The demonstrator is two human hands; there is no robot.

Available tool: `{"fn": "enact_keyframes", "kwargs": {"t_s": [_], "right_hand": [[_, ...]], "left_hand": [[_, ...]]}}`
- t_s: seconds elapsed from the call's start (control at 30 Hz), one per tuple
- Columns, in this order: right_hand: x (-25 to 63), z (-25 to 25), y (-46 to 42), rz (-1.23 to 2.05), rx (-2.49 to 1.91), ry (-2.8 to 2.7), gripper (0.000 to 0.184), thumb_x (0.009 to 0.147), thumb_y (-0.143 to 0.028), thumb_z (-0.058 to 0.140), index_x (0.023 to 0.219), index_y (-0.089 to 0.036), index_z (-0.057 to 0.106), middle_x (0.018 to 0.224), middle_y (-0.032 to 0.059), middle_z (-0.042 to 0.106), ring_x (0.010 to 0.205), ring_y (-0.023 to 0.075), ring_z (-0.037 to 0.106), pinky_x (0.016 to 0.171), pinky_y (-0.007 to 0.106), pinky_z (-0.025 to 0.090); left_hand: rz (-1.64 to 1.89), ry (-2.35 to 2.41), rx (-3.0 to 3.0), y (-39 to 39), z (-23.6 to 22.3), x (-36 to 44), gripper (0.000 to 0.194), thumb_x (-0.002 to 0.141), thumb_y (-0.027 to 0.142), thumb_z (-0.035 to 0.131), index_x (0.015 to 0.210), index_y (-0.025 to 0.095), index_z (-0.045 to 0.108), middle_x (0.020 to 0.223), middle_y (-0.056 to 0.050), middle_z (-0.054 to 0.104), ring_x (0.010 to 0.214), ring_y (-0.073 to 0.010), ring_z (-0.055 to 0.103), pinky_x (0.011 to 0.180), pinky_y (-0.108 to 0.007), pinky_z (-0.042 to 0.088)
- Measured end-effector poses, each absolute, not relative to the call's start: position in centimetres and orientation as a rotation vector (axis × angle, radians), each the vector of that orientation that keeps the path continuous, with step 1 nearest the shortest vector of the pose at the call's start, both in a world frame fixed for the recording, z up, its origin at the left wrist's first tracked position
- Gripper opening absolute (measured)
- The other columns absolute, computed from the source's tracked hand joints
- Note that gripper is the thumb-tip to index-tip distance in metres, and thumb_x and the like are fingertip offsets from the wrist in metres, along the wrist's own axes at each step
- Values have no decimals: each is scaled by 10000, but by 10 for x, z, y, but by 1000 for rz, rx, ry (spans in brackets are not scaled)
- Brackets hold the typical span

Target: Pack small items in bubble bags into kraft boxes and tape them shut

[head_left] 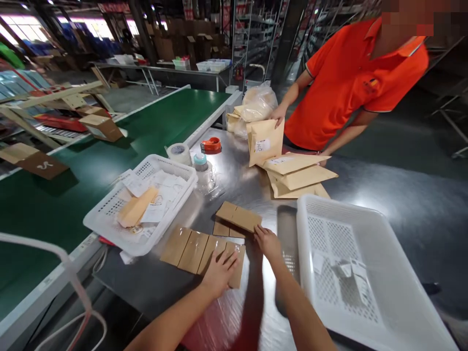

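My left hand (pixel 219 272) lies flat with fingers spread on a row of flattened brown cardboard pieces (pixel 190 251) taped side by side on the steel table (pixel 234 175). My right hand (pixel 268 241) has its fingers curled at the edge of a small stack of folded cardboard boxes (pixel 237 218) just beyond that row. Across the table a person in an orange shirt (pixel 347 83) holds a kraft paper mailer (pixel 263 141) upright, above a pile of more mailers (pixel 298 175).
A white basket (pixel 109 214) with paper slips sits to the left, another white basket (pixel 365 292) with a few labels to the right. Tape rolls (pixel 180 152) and an orange dispenser (pixel 211 145) stand behind. A green conveyor (pixel 73 185) carrying boxes runs along the left.
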State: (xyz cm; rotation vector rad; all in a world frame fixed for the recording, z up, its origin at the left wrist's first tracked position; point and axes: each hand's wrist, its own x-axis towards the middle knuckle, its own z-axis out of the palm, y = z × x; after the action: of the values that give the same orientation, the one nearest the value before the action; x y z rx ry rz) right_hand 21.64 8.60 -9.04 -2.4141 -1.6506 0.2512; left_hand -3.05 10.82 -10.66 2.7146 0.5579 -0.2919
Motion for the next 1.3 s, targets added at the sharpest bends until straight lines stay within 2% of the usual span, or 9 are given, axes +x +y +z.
{"fn": "enact_keyframes", "kwargs": {"t_s": [0.1,0.23,0.37,0.53,0.73,0.97,1.13,1.23,1.3], "right_hand": [[212,-50,61,168,-2288,-1310,446,978,-326,286,1229,-161,615,1159,119,690,901,221,669,781,337,519],[185,-9,-29,179,-2069,-867,504,948,-505,336,1138,-187,678,743,52,711,627,194,646,658,317,533],[146,-36,-150,328,-2006,-871,437,894,-525,412,1129,-290,696,952,66,746,662,207,683,688,351,581],[100,-92,-223,575,-1964,-681,415,817,-587,520,964,-281,759,1009,79,757,957,291,707,835,404,597],[90,-76,-201,751,-1939,-412,532,716,-677,574,787,-178,745,820,111,762,802,284,712,763,382,577],[100,-66,-184,822,-1995,-423,630,732,-743,465,708,-174,733,668,100,724,650,265,670,570,335,518],[75,-67,-179,800,-2011,-444,591,792,-691,439,825,-174,724,777,97,741,703,252,669,653,332,515],[67,-72,-178,762,-1939,-315,625,744,-691,504,997,-152,692,945,122,736,799,253,667,734,350,526],[70,-77,-182,835,-1796,-292,626,706,-655,587,1077,-158,672,1077,126,712,916,258,655,815,358,518]], "left_hand": [[-308,571,2654,110,-104,-28,971,718,428,732,1514,283,194,1592,-75,193,1437,-381,219,1136,-699,81],[-91,799,2297,117,-92,-32,826,750,531,624,1466,222,354,1563,-106,294,1440,-343,247,1169,-595,173],[453,986,1725,101,-86,-51,632,913,516,292,1444,184,372,1505,-102,413,1384,-253,390,1114,-424,377],[255,983,1612,18,-105,-67,612,788,503,526,1298,166,498,1335,-158,584,1271,-306,521,1091,-469,392],[380,1291,1590,-25,-111,-61,673,807,380,537,1400,156,310,1481,-178,412,1356,-282,426,1109,-455,373],[233,1148,1546,-22,-94,-68,616,796,337,570,1360,144,412,1406,-149,516,1320,-240,474,1075,-382,422],[109,878,1447,-29,-75,-71,653,622,416,729,1188,126,581,1080,-103,700,981,-261,651,865,-347,507],[89,973,1470,-23,-69,-73,480,689,569,626,860,123,670,799,-67,692,795,-246,639,732,-338,484],[102,1017,1475,-18,-69,-80,510,744,629,527,732,134,651,707,-51,647,741,-229,616,694,-328,462]]}}
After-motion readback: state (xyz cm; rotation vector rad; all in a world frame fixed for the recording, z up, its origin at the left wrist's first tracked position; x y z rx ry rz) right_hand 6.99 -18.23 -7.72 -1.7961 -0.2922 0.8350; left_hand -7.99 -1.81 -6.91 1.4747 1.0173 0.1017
